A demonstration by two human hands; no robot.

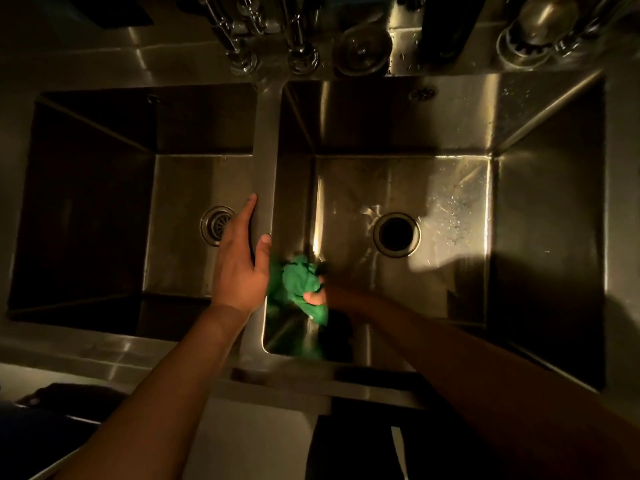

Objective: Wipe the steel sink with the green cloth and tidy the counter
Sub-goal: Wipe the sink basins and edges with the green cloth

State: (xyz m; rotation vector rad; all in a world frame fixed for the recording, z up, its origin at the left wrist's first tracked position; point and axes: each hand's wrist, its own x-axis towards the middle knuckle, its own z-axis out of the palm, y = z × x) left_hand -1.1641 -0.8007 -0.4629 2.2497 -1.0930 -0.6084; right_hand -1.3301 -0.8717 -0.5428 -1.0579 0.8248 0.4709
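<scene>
While the left hand (242, 265) rests flat on the divider (266, 161) between the two basins, fingers spread and holding nothing, the right hand (323, 294) is down in the right basin (401, 188) with its fingers closed around the green cloth (294, 282). That cloth sits bunched against the basin's left wall near the floor, at about eight o'clock from the open drain (397, 234).

By the look of it, the cloth is light and soft, with no stiffness of its own; it crumples into whatever shape the fist gives it. A tail hangs loose toward six o'clock, so a grip on the middle of the wad would likely serve better than a pinch at an edge, which would let the rest drag. Water drops lie at three o'clock from the drain, so the cloth is probably damp and a little heavier than dry fabric, yet it should slide easily on the smooth steel. Pressing with the palm should spread it wider. The corners may need a fingertip pushed into a fold.

The taps (270, 36) stand at twelve o'clock on the worktop (104, 60).
</scene>
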